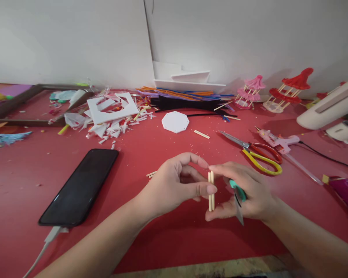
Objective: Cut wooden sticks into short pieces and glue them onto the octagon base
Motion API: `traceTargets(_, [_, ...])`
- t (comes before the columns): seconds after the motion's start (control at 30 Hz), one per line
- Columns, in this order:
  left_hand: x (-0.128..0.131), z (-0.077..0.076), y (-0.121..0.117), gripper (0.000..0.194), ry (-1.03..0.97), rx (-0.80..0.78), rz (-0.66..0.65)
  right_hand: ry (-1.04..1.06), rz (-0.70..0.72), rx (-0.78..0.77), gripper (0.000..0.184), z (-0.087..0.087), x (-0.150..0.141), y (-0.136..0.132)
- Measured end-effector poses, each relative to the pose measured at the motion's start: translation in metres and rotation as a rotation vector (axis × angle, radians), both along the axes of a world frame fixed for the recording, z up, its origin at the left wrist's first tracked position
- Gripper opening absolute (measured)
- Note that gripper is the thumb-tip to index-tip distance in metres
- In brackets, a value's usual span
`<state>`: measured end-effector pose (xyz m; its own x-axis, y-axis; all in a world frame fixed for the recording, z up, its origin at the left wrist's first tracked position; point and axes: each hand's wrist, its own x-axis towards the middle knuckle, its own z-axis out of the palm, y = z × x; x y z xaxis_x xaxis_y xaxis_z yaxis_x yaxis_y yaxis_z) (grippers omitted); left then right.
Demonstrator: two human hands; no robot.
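The left hand (171, 185) pinches two short wooden sticks (211, 200) upright, side by side, above a red tabletop (162, 247); the right hand (253, 189) spans their ends with thumb and forefinger parted, a green-handled blade (240, 192) lodged in its grip. Beyond lie scissors (245, 145), a white octagon (175, 122) and a pink tiered model (253, 83) near the wall (220, 38).
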<state>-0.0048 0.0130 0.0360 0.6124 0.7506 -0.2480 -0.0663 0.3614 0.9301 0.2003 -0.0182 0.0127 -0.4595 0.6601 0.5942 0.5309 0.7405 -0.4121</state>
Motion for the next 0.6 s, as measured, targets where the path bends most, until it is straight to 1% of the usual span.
traceTargets(0.1, [0.0002, 0.0016, -0.0017, 0.036, -0.016, -0.006, -0.006, 0.039, 0.009, 0.013, 0.067, 0.0010, -0.0022, -0.0012])
traceTargets(0.23, [0.0000, 0.0034, -0.0027, 0.033, -0.038, 0.000, 0.006, 0.075, 0.016, 0.001, 0.067, 0.0033, -0.0041, -0.0022])
traceTargets(0.47, [-0.0003, 0.0033, -0.0033, 0.032, -0.020, 0.033, 0.023, 0.084, 0.029, 0.005, 0.070, 0.0036, -0.0047, -0.0013])
traceTargets(0.6, [-0.0003, 0.0033, -0.0035, 0.032, -0.040, 0.023, 0.022, 0.086, 0.034, 0.010, 0.068, 0.0051, -0.0052, -0.0015])
